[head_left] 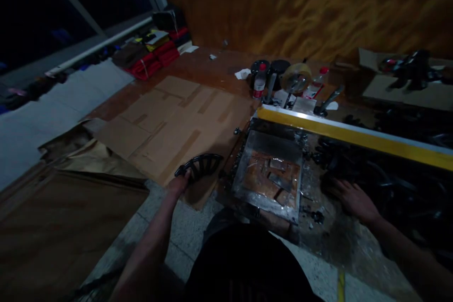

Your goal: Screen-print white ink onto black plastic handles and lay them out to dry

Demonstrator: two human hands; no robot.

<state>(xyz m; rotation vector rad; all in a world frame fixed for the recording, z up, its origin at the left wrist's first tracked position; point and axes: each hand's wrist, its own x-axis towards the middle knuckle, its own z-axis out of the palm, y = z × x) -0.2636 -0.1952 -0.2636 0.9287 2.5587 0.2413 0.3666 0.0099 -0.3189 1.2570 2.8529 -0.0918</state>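
Observation:
In my left hand (181,183) is a curved black plastic part (201,165) with an arched rim and several ribs. The fingers close on its near end, and the part is over the edge of the flattened cardboard (170,122). My right hand (350,196) is at the left border of a heap of black parts (389,174). Its fingers bend over something dark, too dim to make out. Between the hands lies a worn metal-framed plate (239,188) with a brown surface, some flat metal pieces (279,181) resting on it.
A yellow bar with a pale edge (339,134) runs behind the plate and heap. Bottles with red caps (259,82), a tape roll (297,78) and upright handles (329,101) stand beyond it. Red folded material (155,61) is piled far left; brown paper sacks (95,165) lie nearer.

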